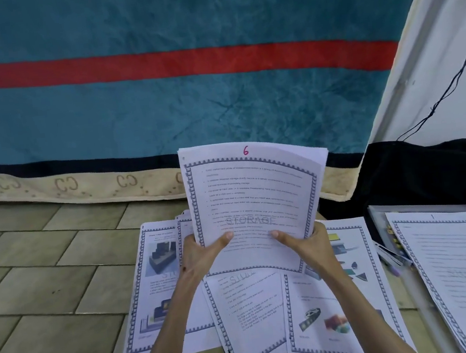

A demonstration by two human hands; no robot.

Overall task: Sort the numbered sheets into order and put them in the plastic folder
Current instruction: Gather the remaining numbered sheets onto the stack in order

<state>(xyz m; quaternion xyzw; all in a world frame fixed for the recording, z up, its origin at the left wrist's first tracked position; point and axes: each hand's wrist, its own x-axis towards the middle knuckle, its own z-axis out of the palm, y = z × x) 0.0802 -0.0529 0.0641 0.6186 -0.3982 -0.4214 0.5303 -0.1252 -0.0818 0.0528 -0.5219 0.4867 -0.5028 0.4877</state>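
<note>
below, tiled floor (48,270) (teal blanket (189,108))

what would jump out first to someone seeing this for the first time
Dead centre, the left hand and right hand hold up a fanned bundle of white printed sheets, the front one marked 6 in pink at its top. Behind it hangs a broad teal cloth with a red stripe. More bordered white pages lie spread on the tiled floor below the hands.

Hidden and unclear parts of the paper-sorting scene

The held stack (253,203) covers sheets behind it; its body text is blurred. The right-hand sheet (462,266), perhaps numbered 1, runs off frame.
</note>
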